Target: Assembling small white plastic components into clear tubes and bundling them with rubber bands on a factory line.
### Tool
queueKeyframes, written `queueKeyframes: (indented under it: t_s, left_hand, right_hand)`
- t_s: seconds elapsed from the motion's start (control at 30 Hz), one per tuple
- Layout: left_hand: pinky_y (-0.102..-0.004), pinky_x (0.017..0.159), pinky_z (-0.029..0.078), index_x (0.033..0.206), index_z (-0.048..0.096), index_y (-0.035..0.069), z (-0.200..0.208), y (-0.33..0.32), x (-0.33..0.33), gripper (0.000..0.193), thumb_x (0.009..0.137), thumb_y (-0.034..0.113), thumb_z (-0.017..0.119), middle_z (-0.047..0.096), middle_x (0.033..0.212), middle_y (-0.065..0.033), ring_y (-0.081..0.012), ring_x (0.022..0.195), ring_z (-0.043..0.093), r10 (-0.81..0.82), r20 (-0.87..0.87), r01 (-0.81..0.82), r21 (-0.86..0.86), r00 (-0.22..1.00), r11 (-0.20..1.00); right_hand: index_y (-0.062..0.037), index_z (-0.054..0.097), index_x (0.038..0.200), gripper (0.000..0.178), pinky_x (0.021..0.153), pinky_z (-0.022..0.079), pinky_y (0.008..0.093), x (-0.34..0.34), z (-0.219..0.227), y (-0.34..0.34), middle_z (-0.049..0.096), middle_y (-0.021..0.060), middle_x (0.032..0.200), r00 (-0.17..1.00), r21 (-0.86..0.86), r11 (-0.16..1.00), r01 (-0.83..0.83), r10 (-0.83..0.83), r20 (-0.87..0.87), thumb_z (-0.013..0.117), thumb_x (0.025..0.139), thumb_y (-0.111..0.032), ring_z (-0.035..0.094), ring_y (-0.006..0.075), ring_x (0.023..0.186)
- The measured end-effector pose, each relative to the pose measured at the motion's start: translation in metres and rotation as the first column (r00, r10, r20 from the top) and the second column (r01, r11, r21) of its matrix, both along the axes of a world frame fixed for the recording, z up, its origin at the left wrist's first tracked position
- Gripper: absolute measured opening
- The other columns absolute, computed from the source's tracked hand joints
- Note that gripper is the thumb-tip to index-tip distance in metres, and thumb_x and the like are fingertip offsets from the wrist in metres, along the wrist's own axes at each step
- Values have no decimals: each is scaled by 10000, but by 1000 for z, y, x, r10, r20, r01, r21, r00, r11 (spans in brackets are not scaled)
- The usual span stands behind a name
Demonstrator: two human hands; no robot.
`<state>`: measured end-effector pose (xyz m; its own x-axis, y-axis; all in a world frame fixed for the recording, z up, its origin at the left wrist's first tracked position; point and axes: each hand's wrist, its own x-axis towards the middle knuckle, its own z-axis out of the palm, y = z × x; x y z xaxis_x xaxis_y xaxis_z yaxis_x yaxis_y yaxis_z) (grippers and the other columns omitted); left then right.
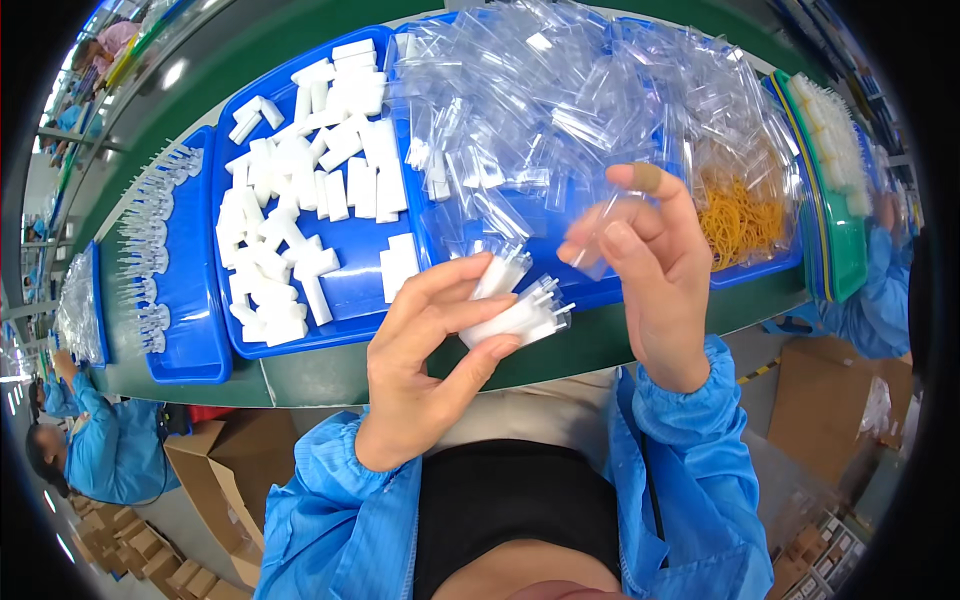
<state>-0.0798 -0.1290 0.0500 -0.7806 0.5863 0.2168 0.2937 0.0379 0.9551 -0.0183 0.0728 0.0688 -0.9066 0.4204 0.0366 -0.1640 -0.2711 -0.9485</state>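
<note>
My left hand [425, 345] is closed around a small bundle of white pieces in clear plastic sleeves [520, 312]. Narrow white tips stick out at the bundle's right end. To its right, my right hand [655, 265] is raised over the trays' front edge, pinching a clear plastic sleeve [598, 232] with thumb and fingers. A tan wrap covers one of its fingertips. The two hands are apart. Beyond them lies a large heap of clear plastic sleeves [530, 100]. White foam-like blocks [285, 190] fill a blue tray [330, 332] at the left.
Yellow rubber bands [745, 222] lie in a clear bag at the right. Farther left, a blue tray [190, 310] holds rows of white spiky parts [150, 240]. Green trays [840, 250] are stacked on the right. Co-workers in blue sit at both sides; a cardboard box [225, 480] stands below the table.
</note>
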Motion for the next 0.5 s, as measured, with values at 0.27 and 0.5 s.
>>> queueKeyframes:
  t_s: [0.27,0.5]
  left_hand:
    - [-347,910,521,1077,723,7,0,0,2,292,793,10,788,609,1267,-181,-284,1121,631,91,40,-91,-1,995,996]
    - [-349,907,527,1078,725,9,-4,1,2,290,795,9,788,606,1273,-177,-288,1113,638,112,62,-115,39,992,993]
  right_hand:
    - [-10,438,1186,392,910,491,294,5,-13,-21,715,149,1014,999,190,982,-9,15,-32,705,901,-34,667,163,987]
    - [-8,434,1146,376,875,485,279,6,-12,-22,724,143,981,1000,237,972,-4,2,8,712,893,-29,670,149,959]
